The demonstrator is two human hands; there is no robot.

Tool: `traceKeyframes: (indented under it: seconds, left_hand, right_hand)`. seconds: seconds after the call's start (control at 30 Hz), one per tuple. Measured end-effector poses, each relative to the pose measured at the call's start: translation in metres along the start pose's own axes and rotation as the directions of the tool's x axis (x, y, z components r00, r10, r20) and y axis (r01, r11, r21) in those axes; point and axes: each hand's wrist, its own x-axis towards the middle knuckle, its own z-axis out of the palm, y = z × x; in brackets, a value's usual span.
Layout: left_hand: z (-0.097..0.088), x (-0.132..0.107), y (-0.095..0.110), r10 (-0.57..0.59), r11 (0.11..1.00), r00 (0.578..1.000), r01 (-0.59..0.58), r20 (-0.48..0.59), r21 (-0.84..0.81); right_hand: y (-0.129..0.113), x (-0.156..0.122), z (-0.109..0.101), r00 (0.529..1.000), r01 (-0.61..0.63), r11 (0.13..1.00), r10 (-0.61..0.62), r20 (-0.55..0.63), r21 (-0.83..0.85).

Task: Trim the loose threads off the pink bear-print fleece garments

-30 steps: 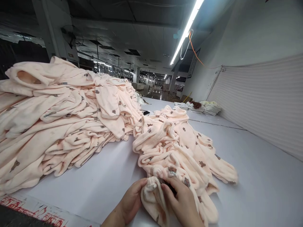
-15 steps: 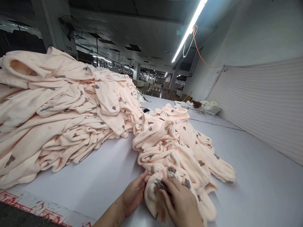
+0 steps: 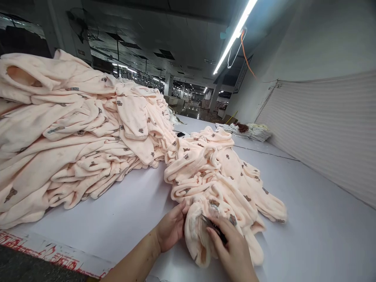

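Note:
A peach fleece garment with small brown bear prints (image 3: 217, 176) lies in a heap on the white table (image 3: 308, 219) in front of me. My left hand (image 3: 172, 227) grips the near end of this garment from the left, fingers curled on the cloth. My right hand (image 3: 232, 250) holds a small pair of thread snips (image 3: 213, 226), their metal tips against the fabric between the two hands. The near end of the garment is bunched up and partly hides my right fingers.
A large stack of the same peach garments (image 3: 73, 129) fills the left half of the table. Folded pale items (image 3: 252, 132) lie at the far right by the ribbed wall covering (image 3: 329, 129). A strip with red print (image 3: 49, 250) runs along the table's near edge.
Both hands and the garment end have shifted slightly up and away from me. The snips now show more clearly at the cloth. The view has tilted a little downward.

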Motion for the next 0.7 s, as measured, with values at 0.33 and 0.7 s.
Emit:
traceKeyframes:
  seconds: [0.33, 0.7]
  left_hand:
    - [0.011, 0.013, -0.004, 0.042, 0.996, 0.998, -0.038, 0.05, -0.083]
    - [0.093, 0.092, 0.028, 0.1, 0.95, 0.992, -0.072, -0.077, 0.304]
  right_hand:
    - [0.006, -0.028, 0.027, 0.978, 0.129, 0.992, -0.125, -0.164, 0.013]
    - [0.079, 0.013, -0.08, 0.538, -0.369, 0.812, 0.584, -0.608, 0.452]
